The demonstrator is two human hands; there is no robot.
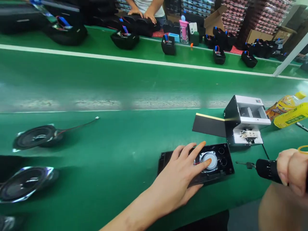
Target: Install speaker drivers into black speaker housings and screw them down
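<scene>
Right hand (291, 170), right of black casing (226, 169): fingers curled around electric screwdriver (266, 168), bit apart from casing. Left hand (180, 175) on casing: fingers spread, one touching round speaker (212, 164) inside. Casing flat on table (115, 192). Step seems fastening speaker; next move likely calls for aligning bit over screw hole, casing held steady. Screw feeder (249, 120) beyond casing, rightward.

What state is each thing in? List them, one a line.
Left hand: spread over the black panel.
Right hand: closed around the screwdriver.
Screwdriver: held, tip clear of the panel.
Black panel: lying on the green table.
Small speaker: set in the panel.
Wired speaker: loose on the table, cord stretched out.
Orange bottle: capped.
Pink cup: lidded, upright.
Cardboard box: flap raised.
</scene>
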